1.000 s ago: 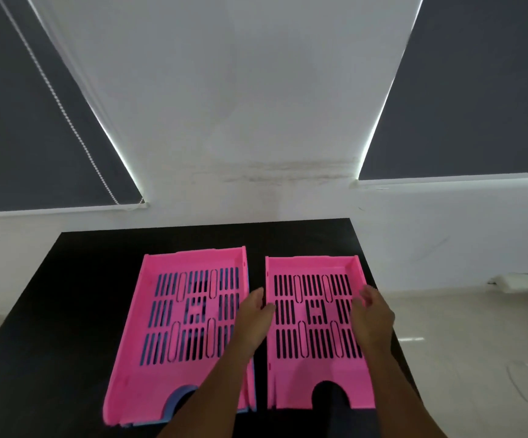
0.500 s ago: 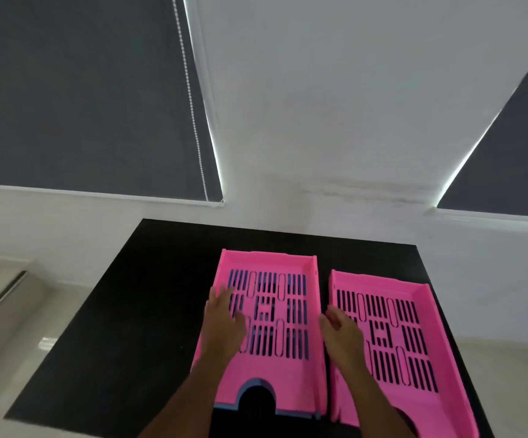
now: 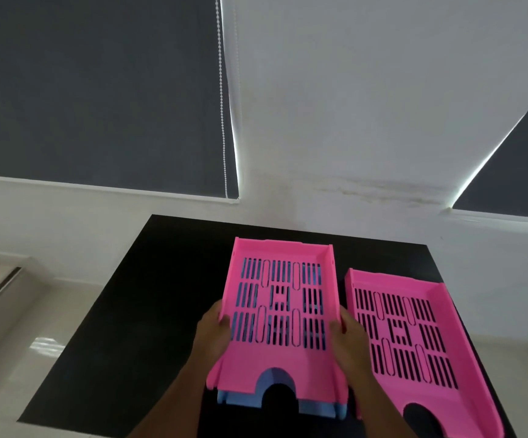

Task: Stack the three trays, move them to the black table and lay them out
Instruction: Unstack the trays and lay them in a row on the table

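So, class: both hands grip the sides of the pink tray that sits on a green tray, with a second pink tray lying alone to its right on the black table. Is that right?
Not quite. The head view shows the tray underneath is blue, not green. The rest holds: the left hand and right hand grip the upper pink tray, and the second pink tray lies alone to its right on the black table.

Worktop [image 3: 148, 311] left half bare; right tray [image 3: 414, 327] occupies right edge, narrow gap beside stacked trays [image 3: 281, 311]

The two pink trays [image 3: 280, 352] [image 3: 414, 368] and the blue tray [image 3: 240, 399] beneath look like smooth moulded plastic (faintly satin); the black table [image 3: 136, 311] is matt; the floor [image 3: 12, 336] glossy.
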Available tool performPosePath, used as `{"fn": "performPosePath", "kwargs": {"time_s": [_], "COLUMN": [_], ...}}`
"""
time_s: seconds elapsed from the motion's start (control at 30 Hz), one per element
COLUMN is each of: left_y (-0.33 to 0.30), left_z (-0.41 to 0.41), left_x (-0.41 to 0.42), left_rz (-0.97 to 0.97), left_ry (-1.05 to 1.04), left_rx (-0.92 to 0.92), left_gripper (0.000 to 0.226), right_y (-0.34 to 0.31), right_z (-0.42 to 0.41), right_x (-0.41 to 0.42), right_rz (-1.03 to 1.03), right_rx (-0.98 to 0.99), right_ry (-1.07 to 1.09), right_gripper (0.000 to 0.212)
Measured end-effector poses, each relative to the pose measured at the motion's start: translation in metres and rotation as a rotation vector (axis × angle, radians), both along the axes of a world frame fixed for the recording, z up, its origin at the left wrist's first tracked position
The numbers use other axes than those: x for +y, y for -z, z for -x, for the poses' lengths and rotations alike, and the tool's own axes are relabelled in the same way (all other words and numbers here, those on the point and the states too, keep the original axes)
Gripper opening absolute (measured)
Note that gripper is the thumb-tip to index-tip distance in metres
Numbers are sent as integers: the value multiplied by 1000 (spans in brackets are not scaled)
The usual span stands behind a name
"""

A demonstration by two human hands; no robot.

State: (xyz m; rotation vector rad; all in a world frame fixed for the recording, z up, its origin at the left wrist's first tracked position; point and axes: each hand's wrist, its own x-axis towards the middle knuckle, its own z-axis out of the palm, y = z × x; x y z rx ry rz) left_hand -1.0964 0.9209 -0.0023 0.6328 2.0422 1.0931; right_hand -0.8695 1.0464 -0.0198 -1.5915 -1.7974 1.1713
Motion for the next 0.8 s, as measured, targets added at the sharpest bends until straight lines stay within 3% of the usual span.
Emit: {"fn": "performPosePath", "kwargs": {"time_s": [0.47,0.8], "left_y": [2,30], "left_z": [140,211], "left_x": [-71,-128], "left_rz": [56,148], "left_ry": [-109,-171], "left_rx": [173,258], "left_gripper": [18,20], "right_y": [-9,13], "right_z": [153,230], "right_x": [-48,-89], "right_rz": [9,87], "right_rx": [120,96], "right_ry": [-131,-260], "right_gripper": [22,29]}}
